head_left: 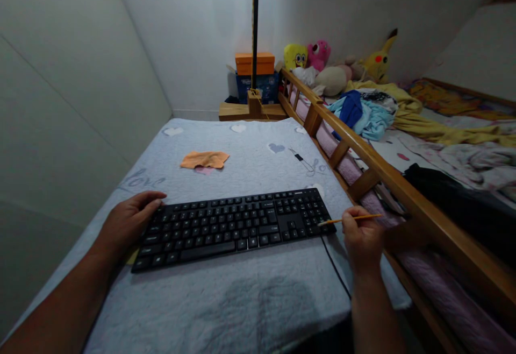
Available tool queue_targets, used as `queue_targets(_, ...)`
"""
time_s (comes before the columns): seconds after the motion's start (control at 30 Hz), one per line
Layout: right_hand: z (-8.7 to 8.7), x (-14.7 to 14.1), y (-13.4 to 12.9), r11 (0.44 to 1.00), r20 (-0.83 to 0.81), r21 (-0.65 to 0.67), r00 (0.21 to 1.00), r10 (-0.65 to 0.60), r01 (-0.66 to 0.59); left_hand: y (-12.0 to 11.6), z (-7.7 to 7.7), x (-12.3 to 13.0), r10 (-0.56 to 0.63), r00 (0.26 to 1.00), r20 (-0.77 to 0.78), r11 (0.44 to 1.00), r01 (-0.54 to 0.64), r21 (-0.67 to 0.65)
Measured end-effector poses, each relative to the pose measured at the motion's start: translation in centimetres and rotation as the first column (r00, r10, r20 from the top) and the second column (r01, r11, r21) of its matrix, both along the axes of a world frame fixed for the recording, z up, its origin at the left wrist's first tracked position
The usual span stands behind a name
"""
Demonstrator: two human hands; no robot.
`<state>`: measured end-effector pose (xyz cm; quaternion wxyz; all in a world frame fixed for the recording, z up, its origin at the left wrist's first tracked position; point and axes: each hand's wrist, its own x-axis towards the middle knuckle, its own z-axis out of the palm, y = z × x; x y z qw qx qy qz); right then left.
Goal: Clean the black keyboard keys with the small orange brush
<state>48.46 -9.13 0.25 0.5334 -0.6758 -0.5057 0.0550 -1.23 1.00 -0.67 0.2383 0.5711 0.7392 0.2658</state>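
A black keyboard (237, 225) lies on a light blue padded cover, its number pad to the right and its cable running toward me. My left hand (131, 222) rests at the keyboard's left end, thumb and fingers closed round that edge. Between the thumb and fingers of my right hand (360, 235) is a thin orange stick (350, 218) with a pale tip, which is over the lower keys of the number pad. Something yellow (132, 256) shows under the keyboard's left end. An orange cloth (205, 159) lies behind the keyboard.
A looped cord with a small black piece (299, 157) lies at the back right of the cover. A wooden rail (363, 155) runs along the right side, with clothes and plush toys beyond. At the back stand an orange box (245, 64) and a dark upright pole (255, 26).
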Motion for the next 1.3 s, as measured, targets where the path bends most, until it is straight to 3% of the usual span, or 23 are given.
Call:
queue_targets(0.07, 0.0, 0.2, -0.2, 0.995, -0.02, 0.065, 0.997, -0.075, 0.076, 0.0, 0.2, 0.1, -0.001, 1.0, -0.021, 1.0, 0.001, 0.015)
queue_targets(0.13, 0.0, 0.0, -0.2, 0.992, -0.109, 0.108, 0.992, -0.059, 0.071, 0.1, 0.4, 0.2, -0.01, 0.999, -0.036, 1.0, 0.011, 0.026)
queue_targets(0.27, 0.0, -0.7, 0.0, 0.988, -0.269, 0.045, 0.951, 0.153, -0.146, 0.0, 0.5, 0.3, -0.01, 0.999, -0.038, 1.0, 0.011, 0.019)
queue_targets(0.33, 0.0, -0.7, 0.1, 0.982, -0.249, -0.007, 0.952, 0.18, -0.187, -0.1, 0.4, 0.3, -0.004, 1.0, -0.021, 1.0, 0.004, 0.008)
queue_targets(0.4, 0.0, -0.2, 0.2, 0.994, -0.153, -0.017, 0.983, 0.106, -0.11, -0.1, 0.2, 0.2, 0.002, 1.0, -0.009, 1.0, -0.002, 0.004)
queue_targets(0.5, 0.2, 0.8, 0.1, 0.994, 0.002, 0.034, 0.995, -0.101, 0.101, -0.1, 0.1, 0.1, 0.001, 1.0, -0.024, 1.0, 0.0, 0.013)
queue_targets(0.57, 0.8, 1.2, 0.2, 0.984, 0.002, 0.063, 0.986, -0.166, 0.166, 0.0, 0.3, 0.1, -0.007, 0.999, -0.04, 1.0, 0.008, 0.016)
queue_targets(0.67, 2.6, 0.7, 0.7, 0.995, -0.157, 0.074, 0.986, -0.061, 0.073, -0.1, 0.6, 0.2, -0.013, 0.999, -0.043, 1.0, 0.014, 0.013)
queue_targets(0.73, 4.0, -0.4, 1.4, 0.997, -0.23, 0.053, 0.971, 0.064, -0.053, -0.1, 0.7, 0.3, -0.018, 0.999, -0.03, 1.0, 0.019, 0.012)
queue_targets(0.9, 6.4, -3.2, 4.3, 0.954, -0.141, -0.075, 0.95, 0.278, -0.291, -0.2, 0.3, 0.2, -0.018, 1.0, -0.001, 1.0, 0.018, 0.026)
queue_targets(1.07, 6.3, -5.2, 6.8, 0.862, -0.099, -0.177, 0.88, 0.465, -0.475, -0.2, 0.0, 0.0, -0.023, 0.999, 0.032, 1.0, 0.023, 0.016)
queue_targets(1.3, 4.6, -6.3, 7.4, 0.826, -0.258, -0.135, 0.824, 0.504, -0.547, 0.1, 0.1, -0.2, -0.033, 0.999, -0.018, 0.999, 0.034, 0.015)
